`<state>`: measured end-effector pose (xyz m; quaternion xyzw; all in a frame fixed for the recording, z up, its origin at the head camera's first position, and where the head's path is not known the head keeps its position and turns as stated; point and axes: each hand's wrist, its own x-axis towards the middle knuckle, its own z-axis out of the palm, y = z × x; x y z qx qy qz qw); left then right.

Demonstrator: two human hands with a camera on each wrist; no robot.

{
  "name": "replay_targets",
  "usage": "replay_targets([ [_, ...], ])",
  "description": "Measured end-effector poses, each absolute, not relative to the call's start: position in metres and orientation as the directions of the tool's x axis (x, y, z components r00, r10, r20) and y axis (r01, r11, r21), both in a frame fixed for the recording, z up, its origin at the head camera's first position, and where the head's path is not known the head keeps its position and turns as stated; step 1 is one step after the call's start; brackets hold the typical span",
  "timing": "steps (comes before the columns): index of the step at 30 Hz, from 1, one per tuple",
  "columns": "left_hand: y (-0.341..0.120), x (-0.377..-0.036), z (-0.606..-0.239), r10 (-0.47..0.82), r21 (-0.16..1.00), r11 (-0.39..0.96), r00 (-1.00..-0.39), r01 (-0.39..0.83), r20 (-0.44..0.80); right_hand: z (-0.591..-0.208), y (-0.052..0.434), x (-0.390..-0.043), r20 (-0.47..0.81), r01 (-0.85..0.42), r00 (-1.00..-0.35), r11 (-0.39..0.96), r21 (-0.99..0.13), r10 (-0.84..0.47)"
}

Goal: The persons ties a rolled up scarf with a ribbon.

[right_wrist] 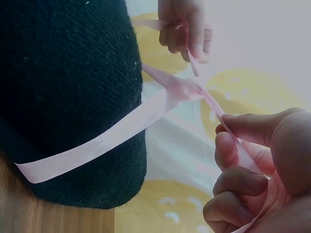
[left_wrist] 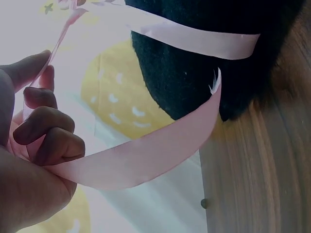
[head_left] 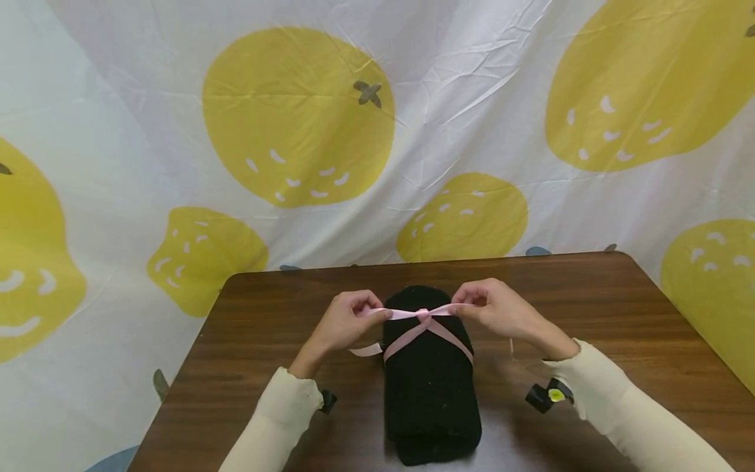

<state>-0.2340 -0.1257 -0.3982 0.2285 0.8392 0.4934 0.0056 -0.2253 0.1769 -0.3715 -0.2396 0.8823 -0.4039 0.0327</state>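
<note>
A black, knit-textured bundle (head_left: 430, 400) lies lengthwise on the table. Round its far part runs a pink ribbon (head_left: 407, 341), crossed into a knot (head_left: 422, 314) on top. My left hand (head_left: 348, 318) pinches one ribbon end between thumb and forefinger, left of the knot. My right hand (head_left: 501, 311) pinches the other end on the right. Both ends are stretched nearly level from the knot. In the left wrist view a loose ribbon tail (left_wrist: 131, 160) curves out of my left palm. The bundle's underside is hidden.
A brown wood-grain table (head_left: 248, 406) carries the bundle. Behind it hangs a white cloth (head_left: 318, 242) printed with yellow fruit. Dark wrist cameras (head_left: 539, 398) sit at both of my cream sleeves (head_left: 625, 406).
</note>
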Motion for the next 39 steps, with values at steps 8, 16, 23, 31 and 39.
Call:
replay_targets([
  [8, -0.13, -0.234, -0.398, 0.379, 0.82, 0.429, -0.899, 0.38, 0.218, -0.372, 0.179, -0.224, 0.134, -0.383, -0.889, 0.55, -0.743, -0.437],
  [16, -0.135, -0.233, -0.397, 0.371, 0.81, 0.457, -0.907, 0.367, 0.201, -0.372, 0.181, -0.224, 0.128, -0.377, -0.892, 0.557, -0.74, -0.433],
  [23, -0.139, -0.234, -0.401, 0.381, 0.798, 0.461, -0.899, 0.388, 0.217, -0.373, 0.183, -0.224, 0.14, -0.387, -0.888, 0.551, -0.739, -0.437],
  [31, -0.143, -0.235, -0.402, 0.393, 0.772, 0.476, -0.887, 0.421, 0.242, -0.375, 0.184, -0.224, 0.143, -0.39, -0.888, 0.55, -0.738, -0.438],
  [39, -0.146, -0.235, -0.402, 0.397, 0.773, 0.483, -0.89, 0.411, 0.225, -0.378, 0.186, -0.226, 0.145, -0.391, -0.891, 0.562, -0.729, -0.431],
])
